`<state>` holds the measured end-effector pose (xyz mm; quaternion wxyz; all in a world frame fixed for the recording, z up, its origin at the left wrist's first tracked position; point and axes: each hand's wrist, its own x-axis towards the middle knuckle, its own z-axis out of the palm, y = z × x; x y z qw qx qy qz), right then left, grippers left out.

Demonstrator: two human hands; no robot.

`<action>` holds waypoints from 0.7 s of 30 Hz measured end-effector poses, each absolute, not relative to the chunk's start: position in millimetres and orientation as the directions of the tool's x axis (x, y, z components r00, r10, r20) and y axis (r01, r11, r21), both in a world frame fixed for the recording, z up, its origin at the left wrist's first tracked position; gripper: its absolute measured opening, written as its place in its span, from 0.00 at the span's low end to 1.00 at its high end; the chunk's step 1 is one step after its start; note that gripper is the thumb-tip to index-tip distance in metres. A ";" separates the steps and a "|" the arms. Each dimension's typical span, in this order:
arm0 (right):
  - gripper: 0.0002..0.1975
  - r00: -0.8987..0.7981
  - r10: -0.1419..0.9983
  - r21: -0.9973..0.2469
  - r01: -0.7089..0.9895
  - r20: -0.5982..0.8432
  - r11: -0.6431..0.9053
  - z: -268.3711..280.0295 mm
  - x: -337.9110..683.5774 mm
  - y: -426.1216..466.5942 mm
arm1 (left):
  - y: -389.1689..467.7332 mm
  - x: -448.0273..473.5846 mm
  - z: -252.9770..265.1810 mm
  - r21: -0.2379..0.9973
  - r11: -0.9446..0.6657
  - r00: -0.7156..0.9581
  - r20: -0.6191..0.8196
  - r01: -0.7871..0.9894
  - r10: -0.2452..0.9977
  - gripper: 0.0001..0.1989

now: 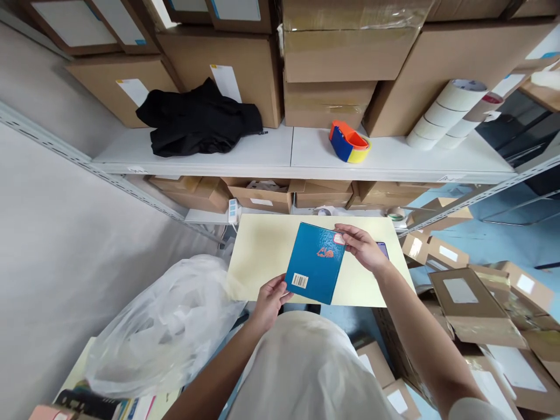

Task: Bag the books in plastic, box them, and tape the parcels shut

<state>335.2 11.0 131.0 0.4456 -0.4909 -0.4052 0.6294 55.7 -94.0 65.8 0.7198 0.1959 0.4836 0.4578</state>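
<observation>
A thin blue book (315, 265) is held tilted above the pale yellow table (258, 239), its barcode corner toward my body. An orange drawing and a white barcode label show on the cover facing me. My left hand (270, 300) pinches the book's lower left edge beside the barcode. At the upper right corner, my right hand (361, 245) grips it next to a small red-edged sticker. Part of a phone (382, 249) shows on the table just beyond my right wrist.
Ahead is a metal shelf (301, 169) with cardboard boxes, black cloth (201, 119), a colourful tape dispenser (349, 143) and tape rolls (446, 114). A clear plastic bag (170, 321) bulges at left, near books (131, 408). Cardboard boxes (476, 303) crowd the floor at right.
</observation>
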 end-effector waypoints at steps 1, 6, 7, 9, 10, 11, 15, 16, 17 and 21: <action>0.20 -0.106 0.960 -0.942 -0.194 -0.259 -0.276 131.0 333.3 11.1 | -92.4 55.9 66.4 0.710 0.502 0.111 -0.521 -0.494 0.846 0.26; 0.19 -0.082 0.966 -0.934 -0.247 -0.246 -0.259 136.1 329.3 13.7 | -88.9 54.4 66.9 0.673 0.466 0.054 -0.537 -0.574 0.842 0.26; 0.18 -0.080 0.966 -0.934 -0.246 -0.246 -0.259 136.6 328.7 14.2 | -88.8 54.5 66.5 0.672 0.458 0.040 -0.540 -0.582 0.841 0.25; 0.16 -0.077 0.967 -0.936 -0.243 -0.243 -0.254 136.2 327.5 15.0 | -88.4 55.1 65.5 0.670 0.438 0.003 -0.546 -0.599 0.838 0.25; 0.16 -0.078 0.968 -0.936 -0.248 -0.238 -0.250 135.5 327.1 15.2 | -88.3 55.4 64.9 0.669 0.428 -0.015 -0.548 -0.608 0.836 0.24; 0.16 -0.080 0.969 -0.935 -0.255 -0.232 -0.245 134.5 327.0 15.3 | -88.1 55.6 64.3 0.665 0.420 -0.027 -0.552 -0.618 0.834 0.24; 0.18 -0.125 0.973 -0.950 -0.223 -0.192 -0.216 133.1 333.2 15.7 | -86.8 54.6 61.9 0.618 0.431 -0.017 -0.584 -0.657 0.812 0.21; 0.19 -0.153 0.974 -0.967 -0.168 -0.167 -0.192 134.8 336.1 16.5 | -86.2 54.3 61.2 0.604 0.442 -0.007 -0.596 -0.664 0.803 0.19; 0.20 -0.192 0.973 -0.985 -0.091 -0.127 -0.146 137.9 339.1 17.9 | -85.7 54.2 60.5 0.591 0.454 0.002 -0.608 -0.667 0.794 0.18; 0.18 -0.403 0.911 -0.957 0.219 0.090 0.191 161.5 347.2 29.6 | -84.4 58.3 59.2 0.549 0.543 0.084 -0.650 -0.636 0.756 0.15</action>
